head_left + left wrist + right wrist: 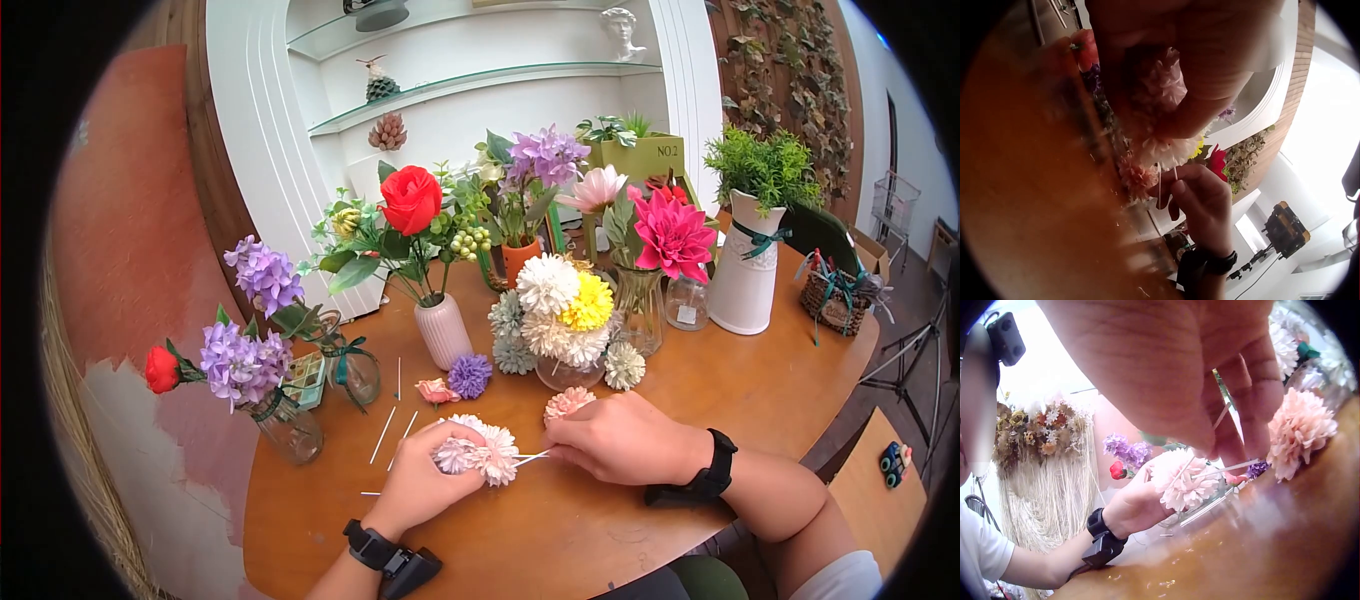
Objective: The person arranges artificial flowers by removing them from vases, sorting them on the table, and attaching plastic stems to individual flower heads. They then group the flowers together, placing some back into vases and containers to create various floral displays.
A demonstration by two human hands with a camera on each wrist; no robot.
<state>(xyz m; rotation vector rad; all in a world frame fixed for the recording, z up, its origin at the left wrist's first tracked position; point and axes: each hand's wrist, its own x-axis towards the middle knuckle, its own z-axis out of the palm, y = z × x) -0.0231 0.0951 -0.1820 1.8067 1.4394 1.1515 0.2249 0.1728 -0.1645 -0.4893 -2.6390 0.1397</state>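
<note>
Pale pink flower heads (495,458) are gripped together in the left hand (425,478), low over the table. Thin white sticks (533,457) stand out from their right side. The right hand (625,440) has its thumb and fingers at the sticks' outer ends, pinching one. In the right wrist view, two sticks (1225,469) reach from the pale pink bloom (1184,481) toward the fingers of the right hand (1172,369). The left wrist view has the left hand (1179,69) curled round the blooms (1166,150). A peach flower head (570,402) lies just behind the right hand.
More white sticks (381,435) lie left of the left hand. Behind the hands are a purple flower head (470,376), a small pink rose (437,391), a pink vase (446,330) and a round glass vase of white and yellow blooms (570,375). Glass bottles (292,432) stand at the left.
</note>
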